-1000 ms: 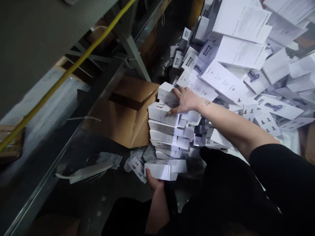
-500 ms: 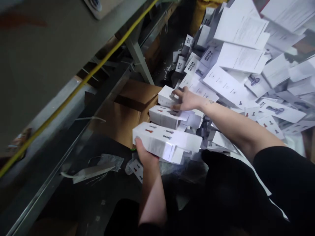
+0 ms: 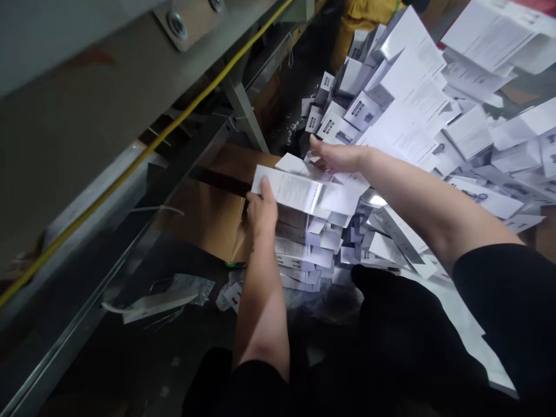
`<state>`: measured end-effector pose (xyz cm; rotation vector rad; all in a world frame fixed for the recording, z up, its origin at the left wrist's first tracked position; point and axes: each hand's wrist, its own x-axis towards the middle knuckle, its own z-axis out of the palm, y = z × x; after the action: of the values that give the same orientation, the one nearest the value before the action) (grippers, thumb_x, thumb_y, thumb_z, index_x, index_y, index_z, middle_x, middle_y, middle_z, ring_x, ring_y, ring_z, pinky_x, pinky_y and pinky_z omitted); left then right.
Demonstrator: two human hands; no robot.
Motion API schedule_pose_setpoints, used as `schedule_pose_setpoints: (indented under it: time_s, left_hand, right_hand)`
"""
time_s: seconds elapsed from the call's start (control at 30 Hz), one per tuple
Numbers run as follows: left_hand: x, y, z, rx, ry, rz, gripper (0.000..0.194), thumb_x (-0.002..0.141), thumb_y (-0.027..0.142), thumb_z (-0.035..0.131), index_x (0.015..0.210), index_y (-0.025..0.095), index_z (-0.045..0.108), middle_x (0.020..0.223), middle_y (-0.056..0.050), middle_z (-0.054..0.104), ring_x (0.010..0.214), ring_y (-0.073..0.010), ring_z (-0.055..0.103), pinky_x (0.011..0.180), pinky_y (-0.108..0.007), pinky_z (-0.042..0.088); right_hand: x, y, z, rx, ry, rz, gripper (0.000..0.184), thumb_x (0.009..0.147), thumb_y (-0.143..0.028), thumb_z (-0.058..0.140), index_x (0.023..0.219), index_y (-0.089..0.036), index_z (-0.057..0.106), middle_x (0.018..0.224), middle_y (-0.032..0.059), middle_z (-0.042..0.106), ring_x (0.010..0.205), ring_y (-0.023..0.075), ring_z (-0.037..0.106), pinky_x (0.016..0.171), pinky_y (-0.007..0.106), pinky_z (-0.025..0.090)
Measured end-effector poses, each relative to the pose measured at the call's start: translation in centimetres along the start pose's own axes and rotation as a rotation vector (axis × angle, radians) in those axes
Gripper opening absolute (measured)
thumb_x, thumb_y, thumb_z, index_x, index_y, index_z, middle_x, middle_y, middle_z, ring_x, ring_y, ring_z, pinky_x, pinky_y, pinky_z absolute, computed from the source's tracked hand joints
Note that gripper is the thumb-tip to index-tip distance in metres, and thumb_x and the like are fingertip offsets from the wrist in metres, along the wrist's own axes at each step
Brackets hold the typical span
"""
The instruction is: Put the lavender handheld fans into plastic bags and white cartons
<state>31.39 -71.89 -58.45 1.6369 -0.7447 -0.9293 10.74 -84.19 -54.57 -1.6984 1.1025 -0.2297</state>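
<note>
My left hand (image 3: 262,213) grips the near end of a long white product box (image 3: 295,190) and holds it on top of a stack of like white boxes (image 3: 304,243) that stands on the floor. My right hand (image 3: 336,157) reaches across just behind the stack, fingers stretched out flat and pointing left, touching the box at the back of the stack's top. A large heap of the same white boxes (image 3: 434,116) fills the right side.
A brown cardboard carton (image 3: 212,214) lies open to the left of the stack. A metal frame with a yellow cable (image 3: 143,153) runs diagonally across the left. Scraps of clear plastic wrap (image 3: 174,292) lie on the dark floor.
My left hand has lifted the white box from the floor up onto the top of the stack. My right hand has moved off the stack's top boxes and back a little.
</note>
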Motion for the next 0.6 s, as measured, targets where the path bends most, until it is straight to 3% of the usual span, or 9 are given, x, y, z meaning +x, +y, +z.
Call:
schedule_pose_setpoints:
  time_s: [0.1,0.2,0.27,0.33,0.37,0.43,0.47,0.5,0.6]
  left_hand:
    - [-0.2,-0.2,0.5,0.164,0.042,-0.052,0.07,0.074,0.07,0.054,0.104,0.007,0.051,0.12,-0.025,0.053,0.122,-0.0366,0.048,0.089,-0.04,0.047]
    - [-1.0,-1.5,0.0,0.032,0.032,-0.048,0.065,0.082,0.069,0.042,0.109,0.01,0.051,0.097,-0.016,0.061,0.092,-0.0263,0.065,0.072,-0.033,0.052]
    - [-2.4,-3.8,-1.1,-0.093,0.167,0.001,0.058,0.086,0.065,0.039,0.114,0.015,0.048,0.088,-0.008,0.06,0.073,-0.0174,0.065,0.062,-0.028,0.051]
    - [-4.6,-7.5,-2.6,-0.152,0.381,0.007,0.048,0.086,0.059,0.042,0.111,0.019,0.049,0.09,-0.005,0.059,0.071,-0.0136,0.062,0.061,-0.026,0.05]
    - [-5.7,-9.7,-3.3,-0.143,0.459,-0.066,0.042,0.085,0.056,0.046,0.105,0.02,0.052,0.093,-0.005,0.059,0.077,-0.0145,0.062,0.064,-0.026,0.05]
    - [-7.5,-14.0,-4.4,-0.159,0.515,-0.441,0.036,0.083,0.053,0.052,0.1,0.021,0.053,0.1,-0.006,0.058,0.092,-0.0184,0.06,0.073,-0.03,0.049]
    - [-8.0,-16.0,-4.7,-0.199,0.497,-0.663,0.039,0.083,0.057,0.048,0.1,0.022,0.053,0.101,-0.007,0.057,0.098,-0.0211,0.058,0.075,-0.033,0.049]
    - [-8.4,-17.7,-5.0,-0.218,0.474,-0.78,0.043,0.084,0.06,0.042,0.097,0.021,0.053,0.1,-0.008,0.057,0.099,-0.0242,0.057,0.076,-0.038,0.049]
    - [-8.1,-21.0,-5.2,-0.256,0.391,-0.93,0.052,0.088,0.063,0.026,0.086,0.019,0.053,0.085,-0.008,0.056,0.093,-0.0265,0.058,0.078,-0.044,0.047]
  right_hand:
    - [1.1,-0.4,1.2,-0.198,-0.009,-0.027,0.091,0.076,-0.081,0.039,0.14,-0.016,0.042,0.138,0.0149,0.047,0.122,0.0337,0.05,0.097,0.051,0.043]
    - [1.7,-1.0,2.3,-0.384,0.004,-0.021,0.107,0.058,-0.08,0.062,0.141,-0.016,0.041,0.138,0.0142,0.048,0.125,0.04,0.045,0.103,0.057,0.037]
    - [1.4,-1.5,2.7,-0.456,0.004,0.02,0.114,0.056,-0.082,0.061,0.145,-0.015,0.035,0.14,0.0139,0.046,0.128,0.041,0.043,0.106,0.057,0.034]
    - [0.7,-2.2,2.7,-0.517,-0.015,0.05,0.114,0.06,-0.085,0.053,0.148,-0.017,0.03,0.144,0.012,0.043,0.131,0.0394,0.039,0.109,0.053,0.033]
    - [0.3,-2.4,2.7,-0.541,-0.026,0.061,0.112,0.062,-0.086,0.049,0.149,-0.018,0.027,0.146,0.0107,0.04,0.133,0.0384,0.037,0.11,0.051,0.032]
    - [-0.3,-2.7,2.6,-0.566,-0.036,0.084,0.112,0.065,-0.088,0.042,0.15,-0.019,0.024,0.149,0.0085,0.036,0.135,0.0373,0.034,0.112,0.05,0.03]
    - [-0.5,-2.7,2.5,-0.565,-0.037,0.096,0.112,0.065,-0.089,0.04,0.151,-0.019,0.022,0.15,0.008,0.034,0.136,0.0374,0.033,0.113,0.05,0.029]
    - [-0.6,-2.6,2.5,-0.557,-0.039,0.101,0.114,0.064,-0.089,0.04,0.151,-0.018,0.021,0.15,0.0078,0.033,0.136,0.0378,0.032,0.113,0.05,0.028]
    - [-0.4,-2.1,2.3,-0.518,-0.022,0.076,0.118,0.061,-0.091,0.041,0.151,-0.018,0.02,0.152,0.0078,0.03,0.136,0.0391,0.03,0.114,0.053,0.027]
